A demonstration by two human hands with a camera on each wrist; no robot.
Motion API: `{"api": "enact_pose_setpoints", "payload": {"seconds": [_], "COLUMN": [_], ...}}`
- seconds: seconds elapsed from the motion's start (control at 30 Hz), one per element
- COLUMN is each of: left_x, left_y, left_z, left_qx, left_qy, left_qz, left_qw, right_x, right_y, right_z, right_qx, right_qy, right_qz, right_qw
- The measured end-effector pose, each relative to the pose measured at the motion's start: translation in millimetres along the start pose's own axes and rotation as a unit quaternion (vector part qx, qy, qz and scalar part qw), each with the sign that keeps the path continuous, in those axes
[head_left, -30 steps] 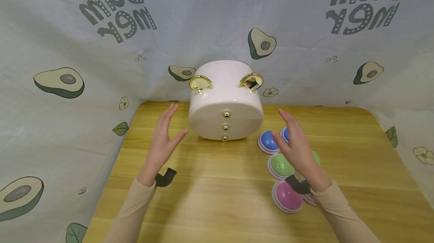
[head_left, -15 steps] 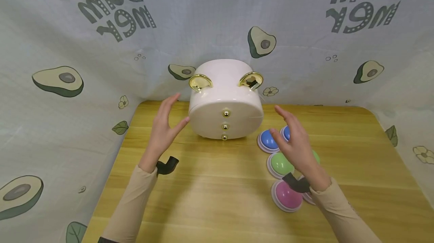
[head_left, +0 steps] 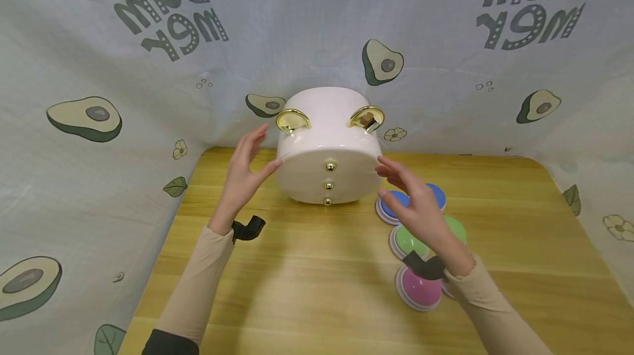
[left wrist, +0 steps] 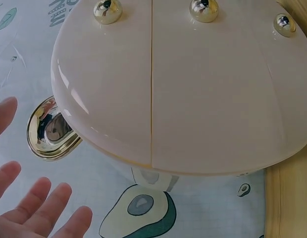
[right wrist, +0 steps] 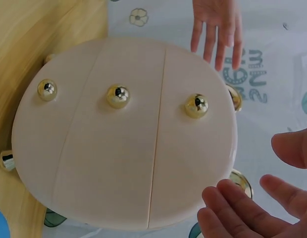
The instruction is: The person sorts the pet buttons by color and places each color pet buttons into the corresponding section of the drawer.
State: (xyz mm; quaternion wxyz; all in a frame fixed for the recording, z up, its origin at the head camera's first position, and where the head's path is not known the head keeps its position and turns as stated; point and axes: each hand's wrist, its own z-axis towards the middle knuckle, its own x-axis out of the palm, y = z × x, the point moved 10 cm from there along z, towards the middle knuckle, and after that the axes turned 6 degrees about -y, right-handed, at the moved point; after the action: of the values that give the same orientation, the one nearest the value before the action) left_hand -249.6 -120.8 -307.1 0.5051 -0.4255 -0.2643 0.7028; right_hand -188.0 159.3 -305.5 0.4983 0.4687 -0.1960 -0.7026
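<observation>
A glossy white oval box (head_left: 329, 140) stands at the back of the table. Three round gold knobs run down its front, and seams between them suggest drawers. Two gold ear-shaped pieces sit on its top. My left hand (head_left: 242, 179) is beside the box's left side, fingers spread and thumb apart; the left wrist view shows its fingers (left wrist: 49, 203) clear of the box. On the other side is my right hand (head_left: 418, 209), fingers extended. In the right wrist view its fingertips (right wrist: 213, 198) overlap the box's edge; I cannot tell whether they touch. Both hands hold nothing.
Several domed buttons with pale bases lie on the right of the wooden table (head_left: 322, 289): blue (head_left: 393, 205), green (head_left: 408, 242) and pink (head_left: 421, 289) ones, partly hidden by the right arm. A curtain (head_left: 307, 25) printed with avocados hangs behind the box.
My left hand has moved forward and right, nearer the box. The right hand has moved left toward the box's other side. The box has not moved.
</observation>
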Motion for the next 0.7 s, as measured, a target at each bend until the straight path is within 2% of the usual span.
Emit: {"api": "enact_pose_setpoints", "payload": {"seconds": [0.2,0.33,0.5,0.7], "left_x": [2.7,1.1,2.3,10.8], "left_y": [3.0,-6.0,-22.8,-22.6], "left_z": [5.6,9.0,15.0,25.6], "left_qx": [-0.006,-0.014,-0.029,-0.043], "left_qy": [0.015,0.024,0.046,0.072], "left_qz": [-0.045,-0.071,-0.101,-0.124], "left_qw": [0.9988,0.9971,0.9934,0.9887], "right_x": [11,23,39,53], "right_y": [-1,-2,-6,-10], "right_z": [3,5,6,8], "right_qx": [0.003,0.020,0.049,0.075], "right_qy": [0.034,0.083,0.143,0.195], "right_qz": [0.034,0.068,0.111,0.169], "right_qw": [0.999,0.994,0.982,0.963]}}
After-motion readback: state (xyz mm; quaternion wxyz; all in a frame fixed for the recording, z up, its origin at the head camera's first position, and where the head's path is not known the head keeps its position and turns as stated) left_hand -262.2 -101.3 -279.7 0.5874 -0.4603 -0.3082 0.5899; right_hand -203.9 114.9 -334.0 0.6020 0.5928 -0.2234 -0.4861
